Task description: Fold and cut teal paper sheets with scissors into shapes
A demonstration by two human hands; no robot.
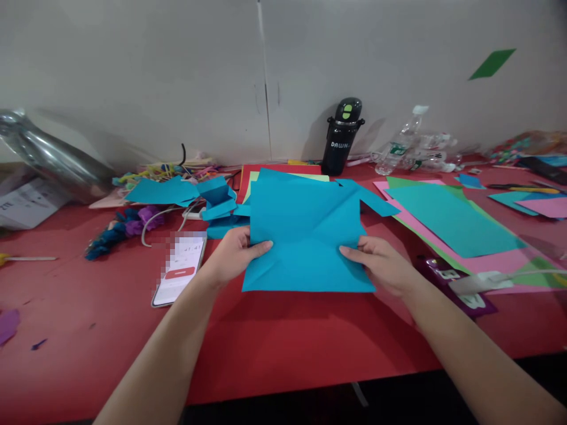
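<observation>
A sheet of blue paper [310,236] is held up over the red table, creased across its face and tilted toward me. My left hand [237,254] pinches its left edge, thumb on the front and fingers behind. On the opposite edge my right hand [381,260] grips in the same way. Behind the sheet, folded blue paper pieces [217,200] lie to the left, and a blue strip [372,199] pokes out to the right. The sheet hides part of a yellow-green and red paper stack [252,177].
A phone [181,268] lies left of my left hand. Stacked coloured sheets [456,218] and a purple item with a white plug [469,289] are at right. A black bottle [342,139], clear plastic bottles [410,144] and a metal flask [53,156] stand or lie along the wall.
</observation>
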